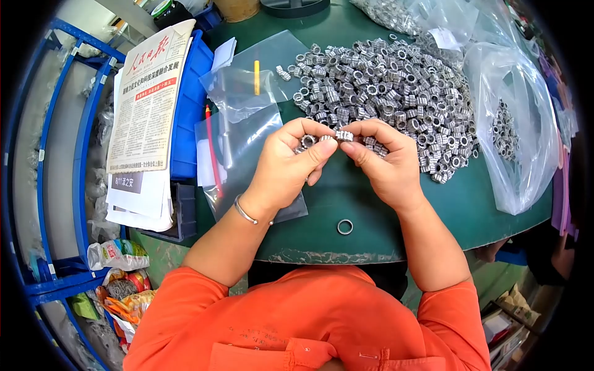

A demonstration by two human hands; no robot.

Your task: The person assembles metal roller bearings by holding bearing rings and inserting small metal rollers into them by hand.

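Observation:
Both hands meet over the green table, just in front of a large heap of small toothed metal rings (377, 80). My left hand (294, 161) is closed on metal rings (307, 141), with one at its fingertips and another further back in the fingers. My right hand (387, 161) pinches a toothed metal ring (344, 136) between thumb and forefinger, close against the left fingertips. More rings show behind the right fingers. Nearer the table's front edge, a single smooth ring (345, 227) lies by itself.
Clear plastic sheets (247, 136), a red pencil (213, 148) and a yellow stick (257, 77) lie left. Beyond them are a newspaper (148, 99) and a blue bin (190, 111). A clear bag (520, 173) holding rings is at right. The green table's (297, 238) front edge is near my body.

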